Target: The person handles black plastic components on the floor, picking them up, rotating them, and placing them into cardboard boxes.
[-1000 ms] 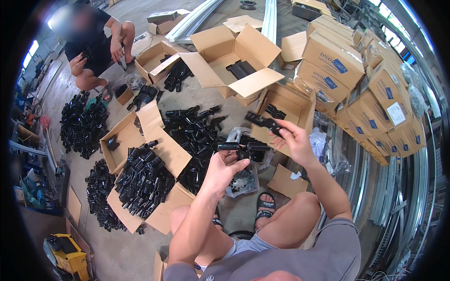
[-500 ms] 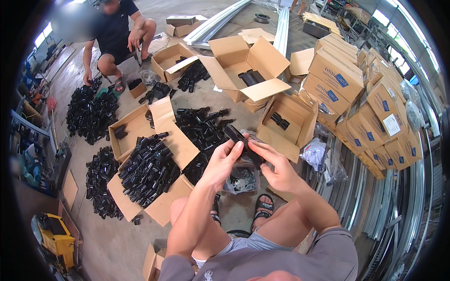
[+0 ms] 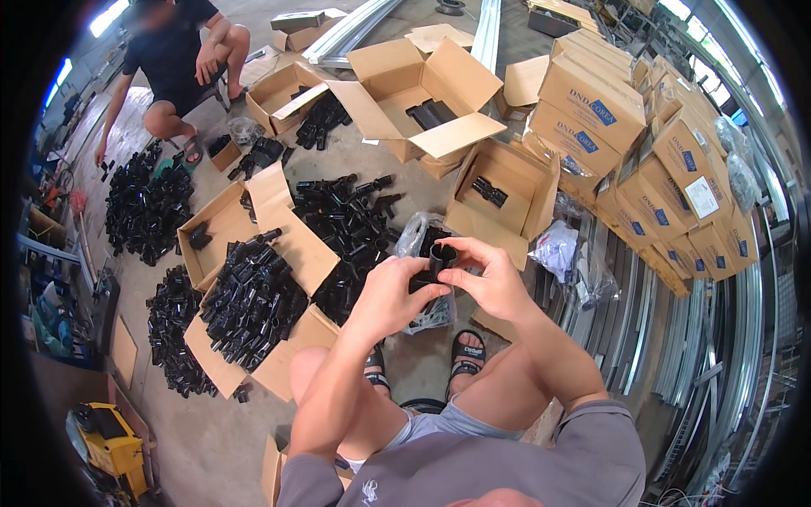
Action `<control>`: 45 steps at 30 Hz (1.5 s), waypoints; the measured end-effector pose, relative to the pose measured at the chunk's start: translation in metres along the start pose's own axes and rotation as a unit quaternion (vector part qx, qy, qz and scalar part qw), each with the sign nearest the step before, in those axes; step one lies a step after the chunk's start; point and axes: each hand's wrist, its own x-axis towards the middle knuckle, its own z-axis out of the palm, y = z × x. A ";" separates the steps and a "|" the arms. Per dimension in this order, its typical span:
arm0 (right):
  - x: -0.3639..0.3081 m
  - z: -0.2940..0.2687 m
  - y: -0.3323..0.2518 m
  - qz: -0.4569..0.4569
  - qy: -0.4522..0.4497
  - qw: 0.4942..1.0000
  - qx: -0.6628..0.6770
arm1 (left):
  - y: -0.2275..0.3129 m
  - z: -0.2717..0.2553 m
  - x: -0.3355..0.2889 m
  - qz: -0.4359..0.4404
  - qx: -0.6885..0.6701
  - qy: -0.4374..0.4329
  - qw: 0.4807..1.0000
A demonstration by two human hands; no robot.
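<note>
Between my two hands is a black tubular fitting, its round open end turned up toward me. My left hand grips it from the left with thumb and fingers. On its other side, my right hand has its thumb and forefinger at the rim. The fitting's lower part is hidden by my fingers. Just beneath my hands stands a see-through plastic bag with small pieces inside, partly covered. To the left lies a loose heap of black fittings, and an open carton overflows with similar ones.
One fitting lies in the open carton at right. A larger open carton stands behind. Stacked closed boxes and long metal profiles line the right. Another person squats far left beside more heaped fittings.
The fitting has turned from lying slanted to having its open end up, and my hands have come round both sides of it. The other person's arm now reaches farther out to the left.
</note>
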 end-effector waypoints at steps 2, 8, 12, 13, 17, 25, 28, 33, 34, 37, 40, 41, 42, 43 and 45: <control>-0.003 -0.002 0.000 0.016 0.003 1.000 0.021 | 0.009 -0.007 0.003 -0.034 -0.012 -0.035 0.999; -0.005 -0.002 0.004 0.019 0.010 1.000 0.005 | 0.011 -0.009 0.005 -0.106 -0.091 -0.018 0.990; -0.003 -0.005 0.003 0.044 -0.012 0.997 0.059 | 0.010 -0.010 0.005 -0.101 -0.053 -0.022 0.993; -0.002 -0.006 0.004 0.045 -0.012 0.997 0.059 | 0.010 -0.009 0.005 -0.101 -0.052 -0.023 0.993; -0.003 -0.005 0.003 0.028 -0.020 0.999 0.027 | 0.007 -0.007 0.005 -0.119 -0.071 -0.025 0.990; -0.005 -0.003 -0.002 0.013 0.003 1.000 -0.008 | 0.011 -0.004 0.003 -0.068 -0.064 -0.011 0.996; -0.006 -0.004 -0.003 0.023 -0.005 1.000 -0.020 | 0.003 0.002 0.002 -0.103 -0.094 -0.050 0.989; -0.009 -0.010 -0.005 -0.017 0.015 0.998 -0.060 | -0.003 0.005 0.005 -0.112 -0.262 -0.104 0.953; -0.009 -0.012 -0.005 -0.017 0.017 0.998 -0.062 | 0.000 0.004 0.005 -0.121 -0.319 -0.075 0.937; -0.007 -0.019 -0.008 0.015 0.056 0.998 0.028 | -0.001 0.004 0.008 -0.164 -0.458 -0.044 0.873; -0.004 -0.025 -0.008 -0.009 0.076 0.985 0.153 | -0.009 0.014 0.006 -0.150 -0.410 -0.055 0.898; -0.004 -0.026 -0.007 -0.010 0.074 0.986 0.152 | -0.013 0.021 0.007 -0.138 -0.408 -0.093 0.898; -0.004 -0.027 -0.006 -0.019 0.081 0.981 0.175 | -0.013 0.027 0.008 -0.127 -0.405 -0.132 0.896; -0.004 -0.027 -0.005 -0.029 0.088 0.976 0.199 | -0.012 0.030 0.009 -0.127 -0.405 -0.132 0.896; -0.003 -0.025 -0.005 -0.032 0.092 0.975 0.201 | -0.005 0.037 0.009 -0.105 -0.444 -0.100 0.884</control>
